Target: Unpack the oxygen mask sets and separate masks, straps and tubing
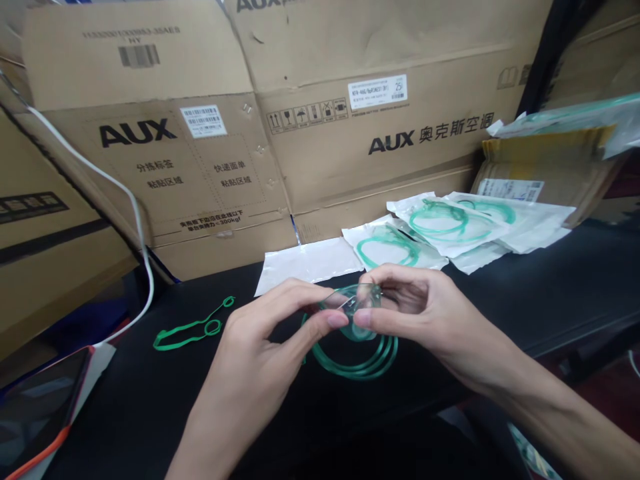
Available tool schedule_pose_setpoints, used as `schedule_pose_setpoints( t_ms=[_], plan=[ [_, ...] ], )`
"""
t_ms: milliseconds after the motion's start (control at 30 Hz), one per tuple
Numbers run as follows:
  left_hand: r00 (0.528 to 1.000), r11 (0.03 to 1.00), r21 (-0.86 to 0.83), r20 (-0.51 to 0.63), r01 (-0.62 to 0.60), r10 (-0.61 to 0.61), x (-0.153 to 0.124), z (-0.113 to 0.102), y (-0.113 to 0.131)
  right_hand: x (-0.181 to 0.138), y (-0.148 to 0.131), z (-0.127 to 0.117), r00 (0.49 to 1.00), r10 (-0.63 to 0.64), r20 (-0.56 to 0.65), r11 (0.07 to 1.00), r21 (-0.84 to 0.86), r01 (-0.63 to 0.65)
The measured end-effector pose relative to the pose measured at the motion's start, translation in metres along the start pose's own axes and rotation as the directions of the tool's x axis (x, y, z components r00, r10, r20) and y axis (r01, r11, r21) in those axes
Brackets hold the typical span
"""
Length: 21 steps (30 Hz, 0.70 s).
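In front of me, above the black table [270, 427], both hands hold a clear green plastic oxygen mask [371, 295]. My left hand [277, 327] is closed, thumb and forefinger pinching the mask's left edge, where a thin silvery strip shows near the fingertips. My right hand [413, 303] grips its right side between thumb and bent fingers. Below the mask hangs or lies a coil of green tubing [350, 370]; I cannot tell if it rests on the table. To the left lies a flat green strap [183, 337] with round loops at its ends.
White pouches [450, 230] holding coiled green tubing lie behind my right hand, and a blank white sheet or pouch [310, 263] lies beside them. Large cardboard boxes [325, 147] wall off the back. A phone [43, 407] with a white cable [133, 193] sits at left.
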State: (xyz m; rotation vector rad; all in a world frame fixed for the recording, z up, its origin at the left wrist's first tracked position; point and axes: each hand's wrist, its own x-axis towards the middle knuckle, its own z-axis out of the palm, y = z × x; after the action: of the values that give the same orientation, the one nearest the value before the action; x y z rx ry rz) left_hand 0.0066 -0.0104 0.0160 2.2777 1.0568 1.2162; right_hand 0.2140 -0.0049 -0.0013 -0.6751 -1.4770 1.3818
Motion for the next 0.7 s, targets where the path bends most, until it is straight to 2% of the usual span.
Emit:
schedule_pose_setpoints(
  t_ms=[333,700],
  plan=[
    [0.999,0.997,0.061,-0.022,-0.038,0.039,-0.0004,0.0059,-0.0022,0.0007,0.0016,0.0020,0.980,-0.153,-0.129,0.965,-0.235,0.120],
    [0.999,0.994,0.103,-0.007,-0.047,0.048,0.0021,0.0072,-0.0019,0.0001,0.0080,0.0054,0.958,-0.226,-0.175,0.948,-0.268,0.175]
  ],
)
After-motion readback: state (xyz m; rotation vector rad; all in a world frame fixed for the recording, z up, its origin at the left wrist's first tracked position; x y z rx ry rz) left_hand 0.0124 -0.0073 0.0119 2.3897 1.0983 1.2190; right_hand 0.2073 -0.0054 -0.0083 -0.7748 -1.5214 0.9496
